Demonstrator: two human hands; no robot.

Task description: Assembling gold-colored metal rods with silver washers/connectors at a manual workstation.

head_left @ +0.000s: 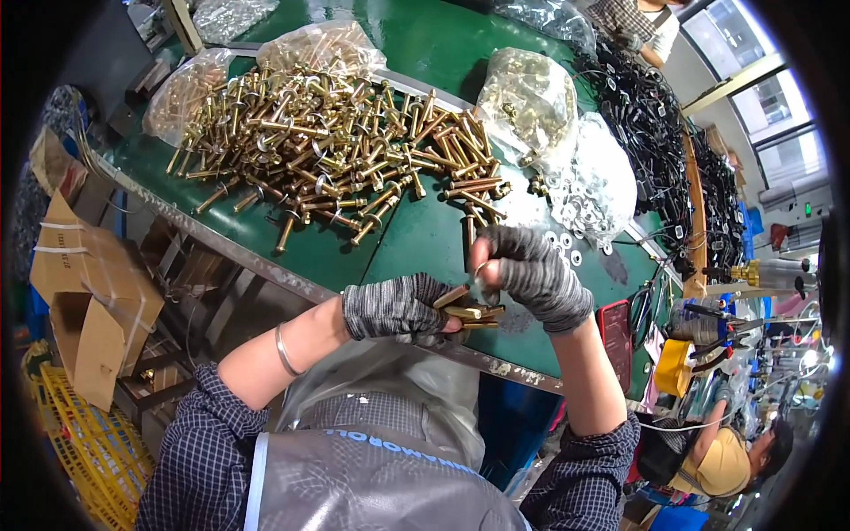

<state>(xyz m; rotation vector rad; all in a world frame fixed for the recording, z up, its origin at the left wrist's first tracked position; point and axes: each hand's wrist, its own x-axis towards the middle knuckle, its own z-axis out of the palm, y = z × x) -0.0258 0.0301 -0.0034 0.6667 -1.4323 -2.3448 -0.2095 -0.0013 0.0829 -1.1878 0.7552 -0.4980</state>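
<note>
The left hand (394, 308) clenches a bundle of brass bolts (467, 312); the right hand (531, 270), just above them, pinches a small washer (479, 268). A big bolt pile (336, 150) lies farther back on the green desk (416, 239).

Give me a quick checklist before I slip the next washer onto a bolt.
1. Bolts held in left hand: ok, several brass-coloured bolts stick out of its grip.
2. Washer in right hand: ok, a small ring shows at the fingertips.
3. Washer supply within reach: ok, pile of silver washers on the green table.
4. Bolt supply: ok, large bolt heap ahead.
5. Washer lined up on a bolt tip: cannot tell.
</note>
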